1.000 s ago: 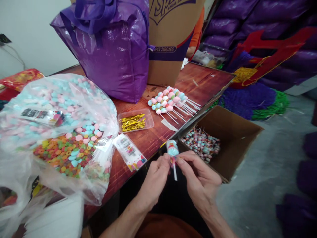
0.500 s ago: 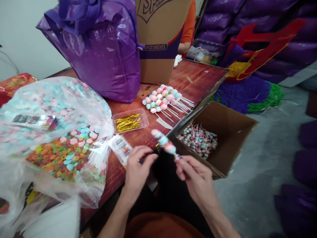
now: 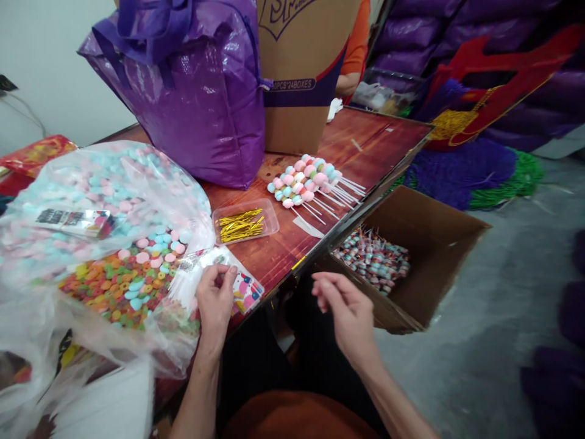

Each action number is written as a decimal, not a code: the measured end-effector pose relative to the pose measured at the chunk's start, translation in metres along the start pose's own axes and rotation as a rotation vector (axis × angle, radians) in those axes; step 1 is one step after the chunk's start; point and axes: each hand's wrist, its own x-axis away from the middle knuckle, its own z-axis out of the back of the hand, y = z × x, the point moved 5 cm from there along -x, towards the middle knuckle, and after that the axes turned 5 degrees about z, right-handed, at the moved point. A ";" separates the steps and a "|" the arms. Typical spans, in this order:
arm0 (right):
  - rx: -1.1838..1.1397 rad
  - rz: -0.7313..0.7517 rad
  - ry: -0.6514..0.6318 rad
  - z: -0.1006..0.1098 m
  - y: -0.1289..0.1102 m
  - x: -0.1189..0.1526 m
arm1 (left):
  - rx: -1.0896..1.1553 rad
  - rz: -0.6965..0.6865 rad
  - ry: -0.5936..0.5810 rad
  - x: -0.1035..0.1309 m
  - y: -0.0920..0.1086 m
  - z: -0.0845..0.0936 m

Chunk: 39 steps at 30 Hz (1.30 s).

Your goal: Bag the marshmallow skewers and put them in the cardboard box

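My left hand (image 3: 214, 302) is at the stack of printed plastic bags (image 3: 247, 291) on the table's edge, thumb and index finger pinched at the top bag. Over my lap, my right hand (image 3: 345, 311) is loosely curled with its fingers a little apart, and nothing shows in it. Gold twist ties (image 3: 241, 225) fill a shallow clear tray (image 3: 273, 227) beyond the bags. Behind the tray, pink, blue and white candy skewers (image 3: 304, 180) lie in a row, their white sticks pointing right. An open cardboard box (image 3: 439, 256) by my right hand contains many wrapped candy skewers (image 3: 372, 259).
A large clear bag of loose candies (image 3: 114, 274) covers the table's left side. Behind stand a purple bag (image 3: 196, 97) and a tall carton (image 3: 297, 116), with a person's orange sleeve (image 3: 359, 49) beyond. Purple and green strands (image 3: 484, 174) lie on the floor at right.
The candy skewer has left my right hand, which is now loose. My left hand has moved left onto the printed bags. The view has shifted slightly.
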 end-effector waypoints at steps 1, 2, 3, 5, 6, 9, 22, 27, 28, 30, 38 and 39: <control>0.075 0.027 -0.097 -0.016 -0.005 0.005 | 0.075 0.031 -0.010 0.002 0.004 -0.002; 0.123 0.058 -0.172 -0.030 -0.009 0.009 | 0.143 0.058 -0.034 0.005 0.009 -0.006; 0.145 0.085 -0.236 -0.043 -0.014 0.011 | 0.209 0.077 -0.063 0.009 0.016 -0.011; 0.114 0.070 -0.301 -0.062 -0.019 0.011 | 0.305 0.083 -0.135 0.017 0.033 -0.021; 0.076 0.039 -0.314 -0.068 -0.020 0.010 | 0.330 0.078 -0.142 0.021 0.041 -0.025; -0.013 -0.036 -0.285 -0.074 -0.022 0.003 | 0.393 0.065 -0.034 0.032 0.052 -0.028; 0.053 0.111 -0.193 -0.047 -0.041 -0.011 | 1.238 0.888 -0.336 0.061 0.047 -0.074; 0.141 0.167 -0.222 -0.049 -0.042 -0.007 | 1.143 0.772 -0.229 0.050 0.048 -0.067; 0.155 0.180 -0.220 -0.049 -0.043 -0.006 | 1.103 0.719 -0.172 0.050 0.048 -0.064; 0.161 0.191 -0.224 -0.051 -0.045 -0.005 | 1.026 0.621 -0.069 0.052 0.050 -0.059; 0.229 0.220 -0.275 -0.050 -0.040 -0.007 | 1.152 0.686 -0.168 0.052 0.042 -0.059; 0.247 0.227 -0.294 -0.049 -0.040 -0.006 | 1.175 0.700 -0.160 0.050 0.041 -0.058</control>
